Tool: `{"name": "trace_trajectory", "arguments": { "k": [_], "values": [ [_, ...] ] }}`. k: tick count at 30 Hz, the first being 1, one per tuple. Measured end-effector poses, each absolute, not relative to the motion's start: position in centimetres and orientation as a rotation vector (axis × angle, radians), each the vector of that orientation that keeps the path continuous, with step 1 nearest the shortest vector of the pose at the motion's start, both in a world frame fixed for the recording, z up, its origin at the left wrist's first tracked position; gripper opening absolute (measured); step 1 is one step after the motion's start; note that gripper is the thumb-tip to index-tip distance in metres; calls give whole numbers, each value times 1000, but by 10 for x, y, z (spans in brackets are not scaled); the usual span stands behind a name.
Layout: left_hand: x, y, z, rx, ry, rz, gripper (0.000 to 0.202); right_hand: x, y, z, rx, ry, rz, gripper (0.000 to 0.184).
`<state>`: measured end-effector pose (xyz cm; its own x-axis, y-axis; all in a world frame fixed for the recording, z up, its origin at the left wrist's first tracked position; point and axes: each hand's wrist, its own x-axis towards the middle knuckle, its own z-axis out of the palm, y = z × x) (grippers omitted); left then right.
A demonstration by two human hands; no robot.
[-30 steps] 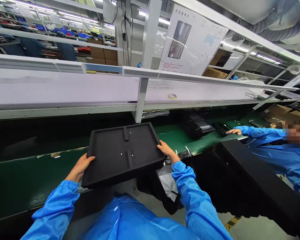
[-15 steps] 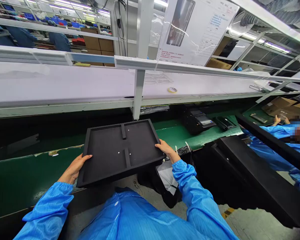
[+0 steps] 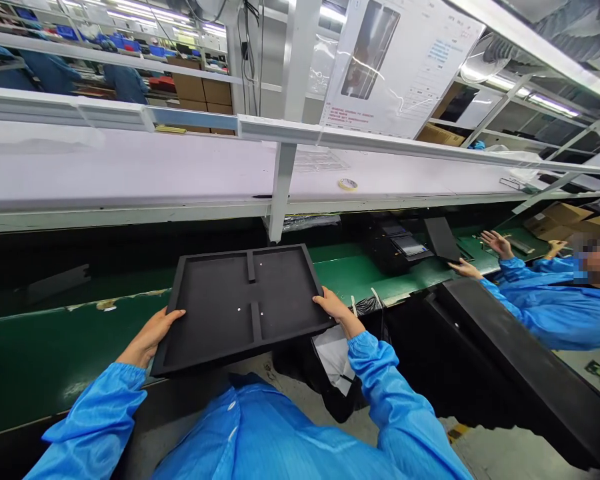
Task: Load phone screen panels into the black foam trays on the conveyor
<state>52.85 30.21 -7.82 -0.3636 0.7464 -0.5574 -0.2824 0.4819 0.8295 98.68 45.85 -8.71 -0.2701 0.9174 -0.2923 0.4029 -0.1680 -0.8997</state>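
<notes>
A flat black foam tray (image 3: 210, 287) with raised edges and two short inner ribs is held level in front of my body, over the front edge of the green work surface (image 3: 35, 353). My left hand (image 3: 153, 333) grips its left edge, thumb on top and fingers out of sight beneath. On the opposite side my right hand (image 3: 333, 305) holds the right edge the same way. A few small white dots show on the tray's floor. Nothing else lies in it.
To the right, a co-worker's hands (image 3: 467, 269) are at a black panel (image 3: 441, 239). Large black foam pieces (image 3: 505, 353) stand between us. Black parts (image 3: 405, 243) lie on the green surface. A white post (image 3: 281, 193) rises ahead; a tape roll (image 3: 347, 184) sits on the white shelf.
The tray stays in both my hands, nearly still. At the right, the co-worker's arms now reach over the green surface, a black panel stands there, and the long black bar is gone from view.
</notes>
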Motion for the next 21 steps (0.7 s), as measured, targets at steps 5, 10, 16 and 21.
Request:
{"name": "trace_trajectory", "arguments": {
  "k": [5,10,16,21],
  "values": [
    [533,303,-78,404,1630,1149,38,987,467,-82,-1624,-1819,1159,22],
    [531,303,-87,546,1627,1222,50,984,471,-77,-1712,-1875,995,17],
    [526,306,-90,535,1656,1216,34,980,466,-73,-1795,-1955,893,21],
    [530,311,-85,571,1659,1244,31,980,469,-70,-1819,-2046,808,25]
  ]
}}
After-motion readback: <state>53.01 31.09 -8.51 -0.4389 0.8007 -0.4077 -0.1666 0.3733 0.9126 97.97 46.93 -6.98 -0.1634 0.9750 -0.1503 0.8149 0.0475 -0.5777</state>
